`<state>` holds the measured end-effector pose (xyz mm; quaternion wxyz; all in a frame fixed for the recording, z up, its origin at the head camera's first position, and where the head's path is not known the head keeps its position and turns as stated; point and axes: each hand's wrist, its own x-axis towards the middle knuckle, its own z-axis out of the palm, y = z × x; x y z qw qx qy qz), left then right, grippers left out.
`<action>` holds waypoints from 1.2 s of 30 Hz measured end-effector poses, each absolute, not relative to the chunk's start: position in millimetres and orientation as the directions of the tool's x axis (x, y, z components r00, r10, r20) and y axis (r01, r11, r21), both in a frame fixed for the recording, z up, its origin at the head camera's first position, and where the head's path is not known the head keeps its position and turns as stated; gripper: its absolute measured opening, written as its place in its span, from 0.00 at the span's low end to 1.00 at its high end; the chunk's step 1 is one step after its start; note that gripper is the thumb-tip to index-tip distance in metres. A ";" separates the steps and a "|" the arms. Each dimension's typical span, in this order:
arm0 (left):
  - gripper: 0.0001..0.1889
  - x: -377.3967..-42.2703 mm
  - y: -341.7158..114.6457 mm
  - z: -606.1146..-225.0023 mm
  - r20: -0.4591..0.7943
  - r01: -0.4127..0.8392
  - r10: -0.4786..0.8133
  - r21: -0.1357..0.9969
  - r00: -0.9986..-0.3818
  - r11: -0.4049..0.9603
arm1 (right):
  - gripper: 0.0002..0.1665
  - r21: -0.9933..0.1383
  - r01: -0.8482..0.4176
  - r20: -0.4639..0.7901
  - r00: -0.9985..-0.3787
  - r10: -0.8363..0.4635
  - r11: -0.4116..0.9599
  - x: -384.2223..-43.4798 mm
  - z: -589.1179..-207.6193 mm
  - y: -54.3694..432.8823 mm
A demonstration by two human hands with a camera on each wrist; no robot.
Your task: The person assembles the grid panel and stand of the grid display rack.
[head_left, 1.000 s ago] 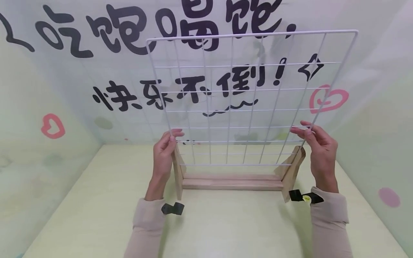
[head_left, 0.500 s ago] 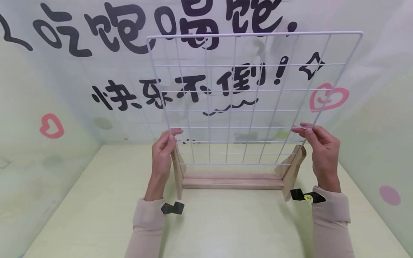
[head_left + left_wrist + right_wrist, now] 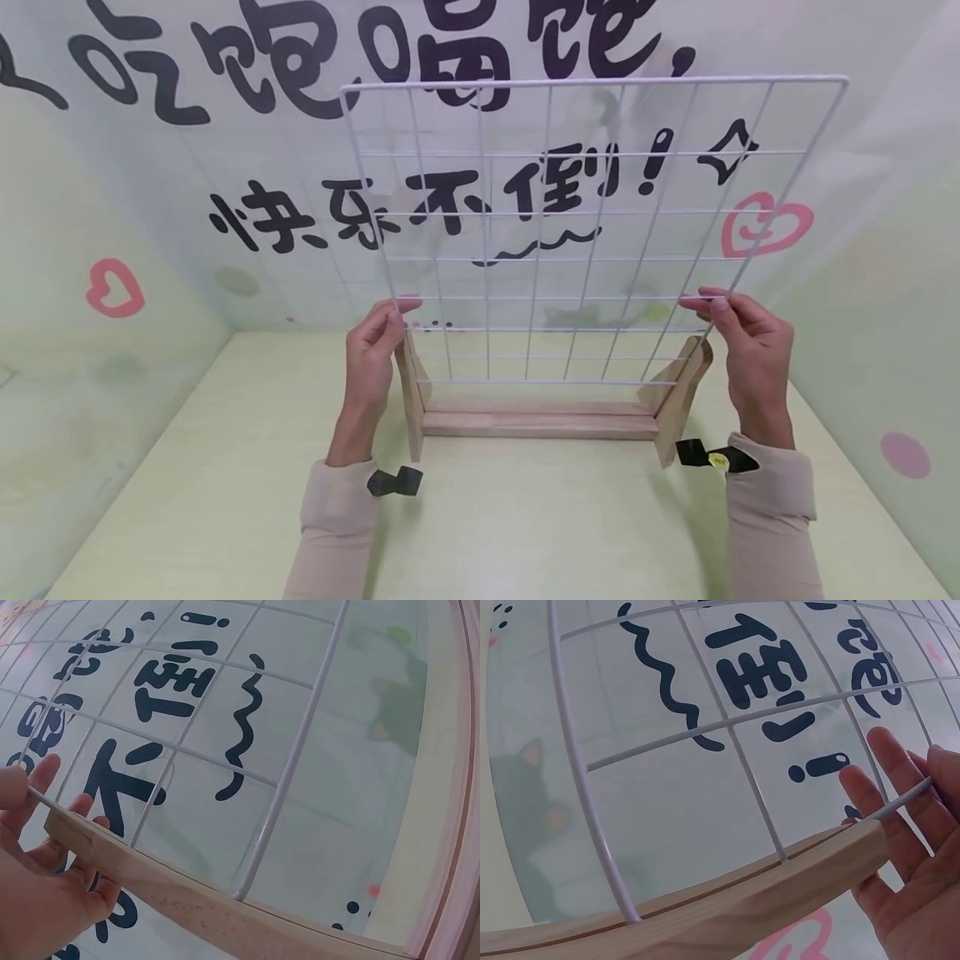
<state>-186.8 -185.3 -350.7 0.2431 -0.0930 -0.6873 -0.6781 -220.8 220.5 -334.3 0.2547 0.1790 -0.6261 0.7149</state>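
A white wire grid panel (image 3: 536, 214) stands between two wooden side supports, leaning back, its lower part between them. My left hand (image 3: 369, 354) pinches the panel's left edge wire just above the left support (image 3: 410, 400). On the other side my right hand (image 3: 759, 358) pinches the right edge wire above the right support (image 3: 684, 400). A wooden crossbar (image 3: 540, 427) joins the supports at the bottom, below the panel's lowest wire. In both wrist views the side wires run along a groove in the supports, seen on the left piece (image 3: 157, 889) and right piece (image 3: 795, 892).
The stand rests on a pale wooden tabletop (image 3: 540, 517). Behind it rises a white printed backdrop (image 3: 285, 150) with black lettering and pink hearts. Printed side walls (image 3: 885, 350) close in the table at left and right.
The panel's upper right corner has shifted slightly right, and its top edge sits a little lower. Both hands keep their pinch on the edge wires; the stand has barely moved in view.
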 end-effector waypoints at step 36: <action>0.17 -186.8 -184.2 -351.0 0.451 0.452 -0.218 0.891 -0.865 0.048 | 0.13 -0.809 -0.578 0.569 -0.816 0.102 -0.107 -221.6 -337.1 224.2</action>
